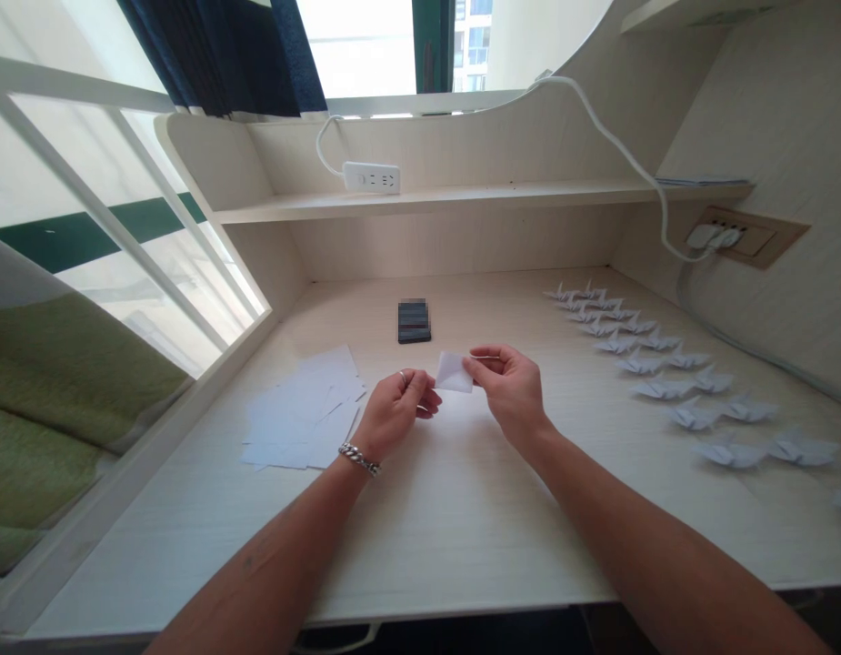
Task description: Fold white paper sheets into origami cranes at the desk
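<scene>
Your right hand [510, 387] holds a small folded paper [454, 372] just above the table [461, 518], near the middle and a little toward the far edge. Its grip is closed: thumb and forefinger pinch the paper's right edge, and the other fingers curl loosely behind. Your left hand [393, 411] sits just beside it with its fingers curled in and its fingertips at the paper's left edge. You cannot tell whether that grip actually pinches the paper or only touches it. This hand wears a ring [403, 374], and a chain bracelet [358, 458] circles the wrist.

Toward the table's left edge, close to your left hand, lies a loose spread of white sheets [301, 409], overlapping and fanned out flat. Beyond your hands, toward the far edge, a dark phone [414, 322] lies flat. Along the right side, two rows of folded paper cranes [655, 364] run from the far right corner toward the near edge, well apart from your hands. On the shelf [515, 194] above the far edge rests a white power strip [371, 177].
</scene>
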`<state>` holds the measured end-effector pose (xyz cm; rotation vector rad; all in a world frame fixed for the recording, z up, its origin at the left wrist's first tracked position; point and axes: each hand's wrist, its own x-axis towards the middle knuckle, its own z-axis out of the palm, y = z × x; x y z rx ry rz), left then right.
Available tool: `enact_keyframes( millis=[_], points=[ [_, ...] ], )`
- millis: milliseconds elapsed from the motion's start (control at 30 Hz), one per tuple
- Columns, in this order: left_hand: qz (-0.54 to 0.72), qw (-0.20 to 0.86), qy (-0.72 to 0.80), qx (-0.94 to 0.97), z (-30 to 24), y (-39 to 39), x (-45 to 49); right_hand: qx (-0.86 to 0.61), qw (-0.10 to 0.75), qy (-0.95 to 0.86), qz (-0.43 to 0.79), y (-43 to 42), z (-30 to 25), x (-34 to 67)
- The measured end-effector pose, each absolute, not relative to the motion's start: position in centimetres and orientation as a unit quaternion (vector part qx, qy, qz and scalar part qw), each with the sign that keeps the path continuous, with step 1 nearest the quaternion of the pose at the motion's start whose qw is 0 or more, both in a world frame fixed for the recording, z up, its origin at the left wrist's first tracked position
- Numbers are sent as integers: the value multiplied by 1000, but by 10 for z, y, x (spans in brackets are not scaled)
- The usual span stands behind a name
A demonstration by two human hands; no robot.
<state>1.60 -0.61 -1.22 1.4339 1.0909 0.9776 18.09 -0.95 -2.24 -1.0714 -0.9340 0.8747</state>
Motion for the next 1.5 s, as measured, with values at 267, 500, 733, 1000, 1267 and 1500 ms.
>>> enact_keyframes(
  millis=[267, 500, 733, 1000, 1267, 1500],
  points=[
    [386, 528, 435, 619, -11, -10, 19, -468, 660, -428, 402, -11, -23, 179],
    [411, 590, 442, 536, -8, -11, 19, -445, 652, -406, 460, -12, -21, 177],
    [434, 595, 435, 518, -9, -9, 19, -428, 632, -357, 538, -15, -13, 178],
    [440, 574, 446, 527, -9, -11, 21, -424, 589, -406, 555, -15, -18, 176],
    [443, 581, 438, 523, -4, -12, 21, -425, 597, -414, 540, -18, -14, 175],
    [472, 591, 433, 491, -6, -9, 17, -459, 557, -470, 508, -20, -13, 176]
  ],
)
